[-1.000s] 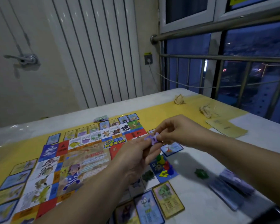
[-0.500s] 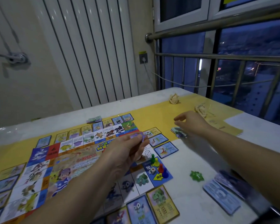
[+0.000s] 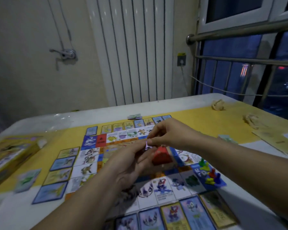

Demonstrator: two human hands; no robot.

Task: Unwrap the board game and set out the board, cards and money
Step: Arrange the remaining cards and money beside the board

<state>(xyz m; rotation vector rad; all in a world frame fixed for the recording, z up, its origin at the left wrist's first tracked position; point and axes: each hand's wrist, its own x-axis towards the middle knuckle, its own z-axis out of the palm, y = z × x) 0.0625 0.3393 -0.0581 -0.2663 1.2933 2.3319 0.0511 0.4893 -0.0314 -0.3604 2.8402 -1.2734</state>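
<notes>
The board (image 3: 88,170) lies flat across the middle of the bench (image 3: 96,114). Glossy cards (image 3: 171,214) are lined along its near, left and far sides, so the laying-out looks nearly done. The step in hand seems to be sorting the small playing parts. The left hand (image 3: 131,165) and right hand (image 3: 170,135) meet above the board's middle, and both pinch a tiny purple piece (image 3: 146,144), thin and plastic-looking, though blurred. The next move probably calls for a fine fingertip pull and then setting the piece down near the pawns (image 3: 209,175), small bright moulded shapes on the board's right corner.

A thin paper stack (image 3: 135,116), likely the money, sits by the board's far side. The cardboard box (image 3: 12,155) lies at the bench's left edge, and a clear crinkled wrapper (image 3: 60,118) lies toward the far left corner.
</notes>
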